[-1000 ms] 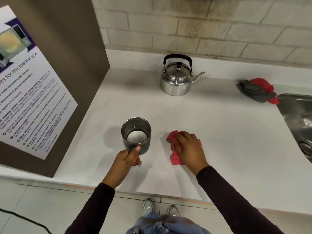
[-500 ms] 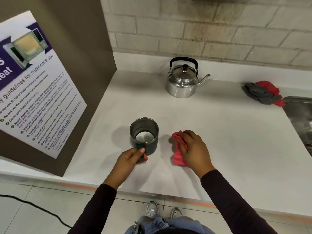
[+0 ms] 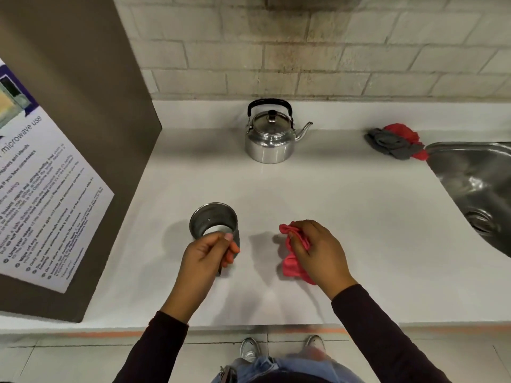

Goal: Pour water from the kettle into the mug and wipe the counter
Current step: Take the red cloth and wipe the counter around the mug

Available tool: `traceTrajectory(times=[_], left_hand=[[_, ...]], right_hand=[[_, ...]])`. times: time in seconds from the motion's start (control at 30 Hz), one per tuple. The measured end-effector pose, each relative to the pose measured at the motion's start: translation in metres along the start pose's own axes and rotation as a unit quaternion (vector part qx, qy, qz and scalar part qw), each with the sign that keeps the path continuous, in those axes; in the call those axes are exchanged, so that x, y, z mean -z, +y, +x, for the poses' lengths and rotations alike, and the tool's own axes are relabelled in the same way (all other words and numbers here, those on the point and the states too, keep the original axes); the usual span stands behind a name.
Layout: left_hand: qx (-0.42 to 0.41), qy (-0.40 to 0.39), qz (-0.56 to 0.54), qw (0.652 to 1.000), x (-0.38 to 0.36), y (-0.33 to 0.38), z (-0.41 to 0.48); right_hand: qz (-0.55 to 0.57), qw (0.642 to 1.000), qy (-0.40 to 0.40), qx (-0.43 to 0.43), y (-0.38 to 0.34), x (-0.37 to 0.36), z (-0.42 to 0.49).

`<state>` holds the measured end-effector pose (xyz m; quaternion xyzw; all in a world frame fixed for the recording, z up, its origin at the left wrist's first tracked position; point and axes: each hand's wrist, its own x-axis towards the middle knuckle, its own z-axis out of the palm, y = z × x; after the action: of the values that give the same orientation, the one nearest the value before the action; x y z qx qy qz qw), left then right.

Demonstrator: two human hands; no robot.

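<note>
Head view: right hand (image 3: 318, 250) has lifted red cloth (image 3: 294, 257) off counter (image 3: 345, 205)

On the counter (image 3: 359, 217), the mug (image 3: 214, 222) stands left of the cloth (image 3: 293, 261), the kettle (image 3: 269, 136) behind both.

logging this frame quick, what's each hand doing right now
Left hand: closed on the handle of the metal mug, which looks tilted.
Right hand: closed on the pink cloth, bunched up against the counter.
</note>
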<state>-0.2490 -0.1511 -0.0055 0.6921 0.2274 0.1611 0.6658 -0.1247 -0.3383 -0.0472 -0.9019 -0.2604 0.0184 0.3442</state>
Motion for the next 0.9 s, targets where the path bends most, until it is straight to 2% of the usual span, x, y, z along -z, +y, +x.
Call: traceTrajectory(times=[0.2,0.5,0.7,0.9], left_hand=[[-0.02,-0.118,0.002,0.993,-0.067,0.012,0.03],[-0.025,-0.203,0.02,0.979,-0.196,0.017,0.07],[-0.018,-0.223,0.038,0.974,-0.278,0.015,0.094],[0.011,-0.174,0.036,0.984,-0.335,0.006,0.115]], right_hand=[[-0.005,0.997,0.047,-0.058,0.037,0.04,-0.005],[-0.007,0.986,0.101,-0.129,0.125,0.113,0.002],[-0.013,0.985,0.113,-0.131,0.192,0.162,0.034],[-0.028,0.992,0.107,-0.067,0.248,0.216,0.124]])
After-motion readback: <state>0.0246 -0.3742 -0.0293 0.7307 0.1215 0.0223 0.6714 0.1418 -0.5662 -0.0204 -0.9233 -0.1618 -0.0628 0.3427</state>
